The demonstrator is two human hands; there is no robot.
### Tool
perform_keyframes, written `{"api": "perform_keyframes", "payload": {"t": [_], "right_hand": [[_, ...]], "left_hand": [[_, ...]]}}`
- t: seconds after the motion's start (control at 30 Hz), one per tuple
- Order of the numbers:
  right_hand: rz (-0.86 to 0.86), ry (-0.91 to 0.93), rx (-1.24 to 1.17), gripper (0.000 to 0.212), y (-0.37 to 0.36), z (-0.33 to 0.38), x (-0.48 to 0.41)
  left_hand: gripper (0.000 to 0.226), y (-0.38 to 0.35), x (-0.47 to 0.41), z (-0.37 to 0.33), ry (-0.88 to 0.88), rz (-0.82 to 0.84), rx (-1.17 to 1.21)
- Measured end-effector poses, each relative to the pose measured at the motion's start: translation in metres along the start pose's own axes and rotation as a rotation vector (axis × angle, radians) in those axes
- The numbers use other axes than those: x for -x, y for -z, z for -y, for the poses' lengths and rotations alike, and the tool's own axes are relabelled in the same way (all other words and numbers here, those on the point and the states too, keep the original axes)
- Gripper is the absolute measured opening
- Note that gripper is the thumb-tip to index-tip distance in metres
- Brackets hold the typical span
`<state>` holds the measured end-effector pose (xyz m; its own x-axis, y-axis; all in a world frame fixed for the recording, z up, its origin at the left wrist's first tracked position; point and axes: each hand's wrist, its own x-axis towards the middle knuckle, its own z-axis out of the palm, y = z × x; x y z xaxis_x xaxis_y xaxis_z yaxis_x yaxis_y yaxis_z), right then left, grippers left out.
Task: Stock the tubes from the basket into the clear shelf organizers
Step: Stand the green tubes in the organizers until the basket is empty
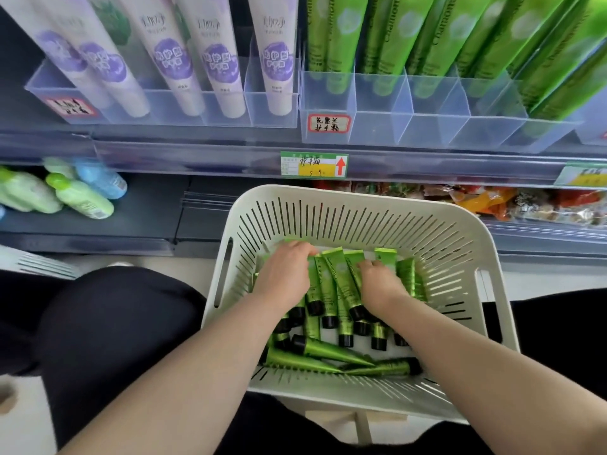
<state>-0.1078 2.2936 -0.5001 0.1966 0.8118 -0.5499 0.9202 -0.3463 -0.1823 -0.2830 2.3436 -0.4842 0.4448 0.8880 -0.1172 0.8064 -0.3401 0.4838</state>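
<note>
Crouching at the shelving, a person has a white slotted basket (361,198) between black-trousered knees (108,323), and everything else sits around that basket. Straight above it, on the shelf edge, is a green and yellow price tag (313,164) with a red arrow. Higher above the basket stand two clear organizers: one up and to its left (184,106) holding five white tubes (226,60) with purple patches, and one up and to its right (377,126) with a red-bordered handwritten label (328,123) on its front. Tall green shelf tubes (427,34) lean in the back of that right organizer. Level with the basket's far rim, a few bottles (78,195), green and one blue, lie off to its left, and bright snack packets (492,201) to its right.

Inside the basket lie the tubes (331,290), small, green, black-capped, well over a dozen; I can't count them exactly because both forearms and hands cover part of the heap.

The left hand (285,274) is palm down on the pile towards the basket's far left, fingers curled over the flat tube ends. The right hand (381,284) is beside it towards the basket's middle, fingers likewise bent down and closed on tubes, with a few tubes showing between the two hands.
</note>
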Motion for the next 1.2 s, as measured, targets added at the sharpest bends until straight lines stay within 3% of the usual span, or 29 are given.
{"api": "perform_keyframes", "payload": {"t": [0.13, 0.47, 0.53, 0.67, 0.9, 1.03, 1.2], "right_hand": [[-0.031, -0.062, -0.043, 0.055, -0.018, 0.009, 0.007], [0.101, -0.073, -0.084, 0.107, -0.021, 0.021, -0.006], [0.118, -0.057, -0.09, 0.1, -0.022, 0.017, -0.004], [-0.003, -0.038, -0.176, 0.063, -0.006, -0.001, 0.002], [-0.268, 0.221, -0.212, 0.043, 0.068, -0.029, 0.028], [-0.263, 0.336, -0.085, 0.027, 0.098, -0.048, 0.051], [-0.185, 0.328, -0.016, 0.026, 0.096, -0.062, 0.065]], "left_hand": [[0.029, 0.0, -0.002, 0.002, 0.041, -0.018, 0.033], [0.028, 0.003, -0.003, -0.002, 0.056, -0.043, 0.051], [0.027, 0.003, -0.003, -0.001, 0.064, -0.029, 0.061], [0.027, 0.003, -0.001, 0.001, 0.07, -0.015, 0.062], [0.027, -0.001, -0.003, -0.006, 0.046, 0.041, 0.036], [0.035, -0.011, -0.015, -0.02, 0.128, 0.177, 0.039], [0.054, -0.037, -0.025, -0.043, 0.374, 0.221, 0.048]]}}
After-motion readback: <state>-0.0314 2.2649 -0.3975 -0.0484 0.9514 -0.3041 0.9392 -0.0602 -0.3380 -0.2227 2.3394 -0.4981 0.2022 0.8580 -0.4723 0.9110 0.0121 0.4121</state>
